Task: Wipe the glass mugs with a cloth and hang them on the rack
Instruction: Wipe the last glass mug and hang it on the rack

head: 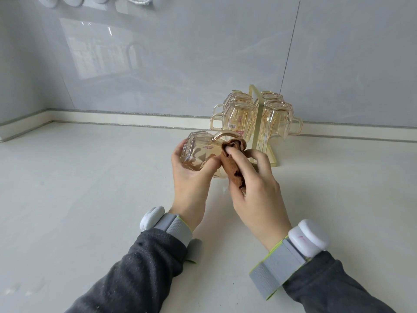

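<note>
Mouth, print and far objects going unseen
The cloth (234, 168) and right hand (255, 190) are covering the mug (198, 152) mouth; the label (232, 126) on a hanging mug (242, 111) is showing too small to read; white objects (67, 0) at far left are being cropped.

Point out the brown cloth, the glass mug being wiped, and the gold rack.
brown cloth (235, 177), head view, its hanging lower fold.
glass mug (196, 151), head view, its faceted side wall.
gold rack (259, 118), head view, its upright post.

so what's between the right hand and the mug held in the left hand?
The brown cloth. The right hand grips it bunched against the mug near its handle, while the left hand holds the mug. The head view shows this.
</note>
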